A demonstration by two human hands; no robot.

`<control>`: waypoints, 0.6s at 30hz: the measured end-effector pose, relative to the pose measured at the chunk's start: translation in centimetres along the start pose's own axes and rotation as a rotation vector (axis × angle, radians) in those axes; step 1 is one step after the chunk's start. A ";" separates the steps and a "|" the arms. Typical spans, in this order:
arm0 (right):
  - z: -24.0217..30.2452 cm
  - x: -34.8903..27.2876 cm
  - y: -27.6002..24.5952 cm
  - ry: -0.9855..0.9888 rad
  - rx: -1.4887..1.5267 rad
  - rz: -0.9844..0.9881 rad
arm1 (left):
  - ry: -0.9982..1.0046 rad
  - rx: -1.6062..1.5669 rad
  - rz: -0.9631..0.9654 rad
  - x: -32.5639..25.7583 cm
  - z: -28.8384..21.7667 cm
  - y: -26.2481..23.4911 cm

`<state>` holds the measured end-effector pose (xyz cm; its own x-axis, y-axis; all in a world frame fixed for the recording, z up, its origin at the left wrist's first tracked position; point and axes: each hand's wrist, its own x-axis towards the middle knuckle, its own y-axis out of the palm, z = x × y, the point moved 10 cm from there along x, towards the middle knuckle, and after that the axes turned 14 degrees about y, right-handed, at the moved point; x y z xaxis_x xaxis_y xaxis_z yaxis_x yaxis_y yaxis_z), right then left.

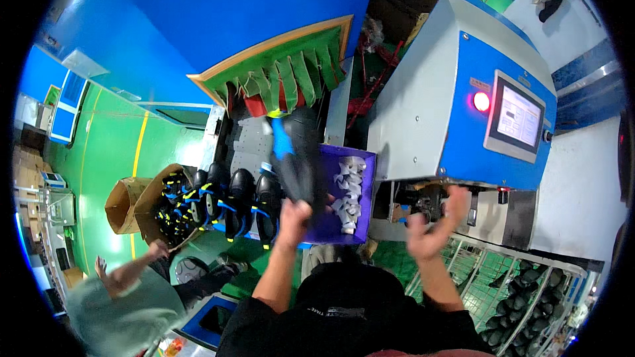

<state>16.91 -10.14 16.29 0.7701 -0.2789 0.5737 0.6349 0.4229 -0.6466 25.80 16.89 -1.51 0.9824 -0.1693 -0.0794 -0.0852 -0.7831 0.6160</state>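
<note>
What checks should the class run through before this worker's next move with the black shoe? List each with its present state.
1. Left hand has a firm grip on the black shoe: ok, fingers closed round its lower end.
2. Right hand free: ok, open and holding nothing, though blurred.
3. Room on the conveyor under the green strip curtain: ok, the grey belt above the row of black shoes with blue and yellow trim is bare.
4. Purple bin out of the shoe's way: cannot tell, the shoe overlaps its edge.
5. Machine's red lamp: lit; meaning cannot tell.
6. Co-worker's hand clear: ok, at the cardboard box.
</note>
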 end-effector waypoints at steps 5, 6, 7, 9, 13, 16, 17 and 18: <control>-1.4 -6.0 5.5 0.787 1.219 0.609 | -0.085 0.832 0.658 -12.2 6.4 7.5; -3.4 -6.7 4.6 0.799 1.258 0.667 | -0.091 0.783 0.589 -12.7 6.1 8.0; -5.4 -7.5 3.7 0.814 1.296 0.729 | -0.094 0.734 0.513 -12.8 5.5 9.0; -5.3 -7.8 1.7 1.036 1.290 0.925 | 0.174 0.629 0.403 -12.5 2.3 12.3; -8.4 -16.3 -0.3 1.429 1.303 1.214 | -0.029 0.797 0.605 -16.1 5.0 16.9; -8.3 -20.9 -2.4 1.700 1.494 1.184 | -0.309 0.850 0.590 -18.2 9.2 15.9; -9.5 -22.6 -2.4 1.706 1.559 1.197 | -0.066 1.026 0.686 -18.4 9.6 16.2; -10.9 -24.4 -2.6 1.712 1.622 1.204 | -0.184 0.899 0.667 -19.0 11.1 16.2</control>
<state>-2.84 -13.79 -1.48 0.4610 0.6426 -0.6120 0.2952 0.5393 0.7886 3.88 0.77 1.29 0.6635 -0.7407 -0.1054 -0.7437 -0.6374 -0.2016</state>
